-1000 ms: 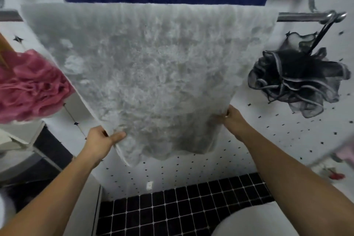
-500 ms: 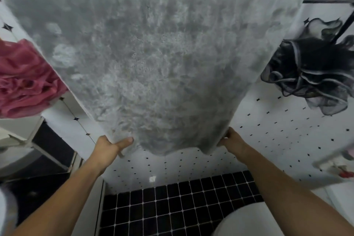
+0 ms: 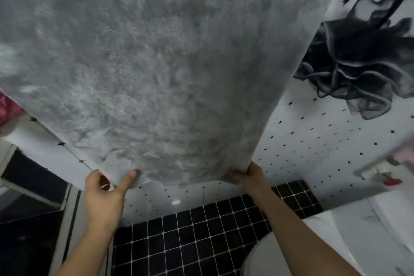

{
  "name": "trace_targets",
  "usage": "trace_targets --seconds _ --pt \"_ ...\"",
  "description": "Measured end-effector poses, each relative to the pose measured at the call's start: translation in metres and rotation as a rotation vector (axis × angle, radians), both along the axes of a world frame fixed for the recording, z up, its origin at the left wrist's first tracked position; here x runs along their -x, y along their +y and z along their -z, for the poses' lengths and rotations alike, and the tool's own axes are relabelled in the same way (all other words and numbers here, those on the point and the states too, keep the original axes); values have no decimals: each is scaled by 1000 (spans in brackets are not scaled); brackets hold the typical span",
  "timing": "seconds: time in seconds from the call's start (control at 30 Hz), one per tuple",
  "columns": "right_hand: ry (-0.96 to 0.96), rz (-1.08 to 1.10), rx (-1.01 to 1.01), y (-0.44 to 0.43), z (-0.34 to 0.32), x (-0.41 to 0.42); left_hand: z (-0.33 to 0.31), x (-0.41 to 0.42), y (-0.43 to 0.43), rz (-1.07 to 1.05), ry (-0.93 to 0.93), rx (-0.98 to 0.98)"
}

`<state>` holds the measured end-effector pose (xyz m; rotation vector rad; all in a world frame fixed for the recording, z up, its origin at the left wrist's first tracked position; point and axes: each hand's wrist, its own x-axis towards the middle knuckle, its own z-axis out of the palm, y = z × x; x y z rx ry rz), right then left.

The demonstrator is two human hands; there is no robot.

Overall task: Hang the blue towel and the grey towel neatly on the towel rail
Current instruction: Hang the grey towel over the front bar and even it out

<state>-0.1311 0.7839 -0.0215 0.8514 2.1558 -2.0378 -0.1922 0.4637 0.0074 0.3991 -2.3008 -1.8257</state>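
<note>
At the bottom of the view, two bare forearms reach forward and up, well apart from each other. The left hand [image 3: 105, 190] pinches the lower left corner of the fluffy grey towel [image 3: 170, 69], thumb on the front face and fingers behind it. The right hand [image 3: 248, 175] grips the lower right corner, fingers curled round the edge. The towel hangs spread out flat between them, widening upward and filling most of the view; its top edge runs out of frame, so what it hangs from cannot be told. Behind it is a white wall dotted with small black diamonds [image 3: 313, 141], with a band of black square mosaic tiles [image 3: 201, 231] below. A black mesh bath sponge [image 3: 358, 58] hangs by a cord beside the towel's right edge, and a pink mesh sponge [image 3: 6, 107] peeks out at its left.
</note>
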Motion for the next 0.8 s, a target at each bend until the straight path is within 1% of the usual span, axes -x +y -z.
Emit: trace_targets --seconds 0.07,0.17,0.23,0.33,0.37,0.43,0.5,0.53,0.57,0.63,0.7,0.8 --pt "-40 -12 -68 11 0 8 -3 6 4 53 -10 18" --pt "-106 -49 -191 24 6 13 2 15 -2 48 -62 3" --pt "-129 -76 -240 29 8 21 8 16 -8 51 -97 39" --pt "-138 -119 -297 30 3 37 16 15 -8 -14 -144 110" --pt "-132 -113 -307 31 3 42 19 15 -8 -42 -197 95" --pt "-118 -98 -319 36 4 49 30 17 -11 -60 -389 -71" --pt "-118 -112 -331 39 3 53 38 16 -14 50 -575 -265" --pt "-118 -117 -335 39 3 54 42 16 -15 109 -616 -373" --pt "-114 -115 -340 40 3 54 44 16 -14 129 -631 -467" --pt "-98 -107 -353 41 3 52 49 17 -12 96 -593 -624" --pt "-70 -137 -350 39 2 48 49 14 -9 66 -540 -726" --pt "-70 -169 -307 36 0 39 51 -3 0 132 -563 -685"
